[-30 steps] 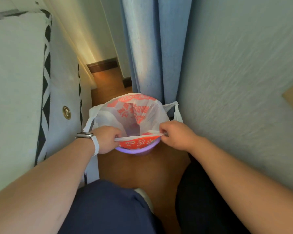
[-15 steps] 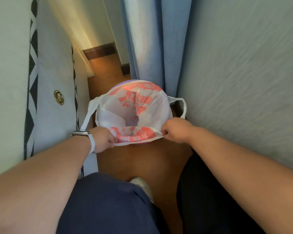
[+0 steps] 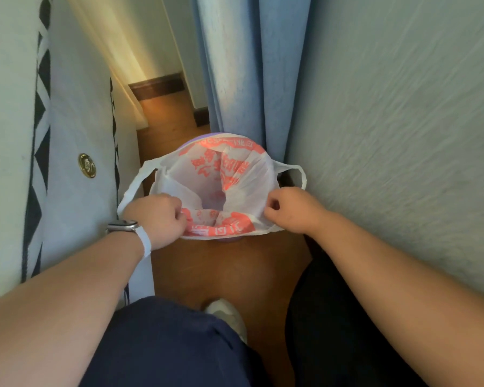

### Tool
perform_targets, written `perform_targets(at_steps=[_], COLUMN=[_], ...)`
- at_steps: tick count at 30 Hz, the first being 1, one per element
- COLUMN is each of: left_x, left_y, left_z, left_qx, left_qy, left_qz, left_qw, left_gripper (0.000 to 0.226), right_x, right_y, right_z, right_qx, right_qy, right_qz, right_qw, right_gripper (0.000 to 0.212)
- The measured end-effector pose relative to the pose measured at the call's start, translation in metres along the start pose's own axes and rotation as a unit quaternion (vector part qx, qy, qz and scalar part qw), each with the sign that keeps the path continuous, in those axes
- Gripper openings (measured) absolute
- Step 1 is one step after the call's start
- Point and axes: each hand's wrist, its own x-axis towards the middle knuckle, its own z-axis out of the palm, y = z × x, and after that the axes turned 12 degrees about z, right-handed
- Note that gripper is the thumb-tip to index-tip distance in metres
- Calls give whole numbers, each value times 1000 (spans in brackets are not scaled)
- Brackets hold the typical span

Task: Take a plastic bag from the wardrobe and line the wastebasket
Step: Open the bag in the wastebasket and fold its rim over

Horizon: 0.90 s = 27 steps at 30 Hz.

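Note:
A white plastic bag (image 3: pixel 243 180) with red print lies open inside a purple wastebasket (image 3: pixel 190 141) on the wooden floor, and only a sliver of the basket's far rim shows. My left hand (image 3: pixel 158 219) pinches the bag's near edge on the left. My right hand (image 3: pixel 289 210) grips the near edge on the right. The near edge is folded outward over the rim between my hands. Both bag handles hang loose at the sides.
A white bed side (image 3: pixel 76 169) with black triangle trim and a brass button stands close on the left. A blue curtain (image 3: pixel 243 65) hangs behind the basket, and a textured wall (image 3: pixel 403 121) runs along the right. My knees and a white shoe (image 3: pixel 227 314) are below.
The bag's near edge has been pulled down and outward over the basket's near rim, hiding the purple rim there. My hands have moved slightly apart and lower.

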Motion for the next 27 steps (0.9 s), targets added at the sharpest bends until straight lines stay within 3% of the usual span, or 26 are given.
perform_targets(at_steps=[3,7,12,16,21,27], left_x=[10,28,54,71,87,95], left_y=[5,1,-16,-22,-37,-45], left_z=[0,12,30,39,47,48], left_qx=[-64,-72,-141,-266,-472,-542], left_qy=[78,117,137,159,154,138], left_qz=[22,-2,-94,-126,-186,-234], left_qw=[995,991,976,942,848,795], left_gripper=[17,54,75,65,39,20], right_x=[4,18,49,69,82,89], right_y=[-7,-15,-21,-20,-11,-7], right_z=[-1,1,12,21,26,26], right_qx=[47,38,73,124,178,253], right_qy=[55,66,71,88,53,43], right_qz=[-7,-19,3,21,57,62], right_qw=[997,997,995,988,981,964], right_gripper=[18,59,84,91,95,90])
